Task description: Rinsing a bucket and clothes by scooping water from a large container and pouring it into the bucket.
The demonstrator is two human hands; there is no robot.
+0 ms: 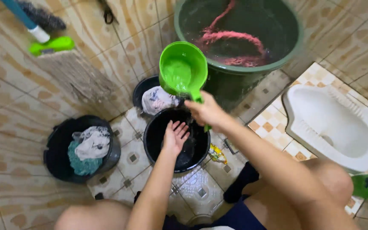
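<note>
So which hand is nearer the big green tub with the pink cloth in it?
The right. The right hand grips the green dipper just in front of the big green tub. The left hand is lower, open over the black bucket, farther from the tub.

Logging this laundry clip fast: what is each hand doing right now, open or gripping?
Left hand: open, palm up, fingers spread over the black bucket.
Right hand: closed in a grip on the green dipper handle, tilting it.
</note>
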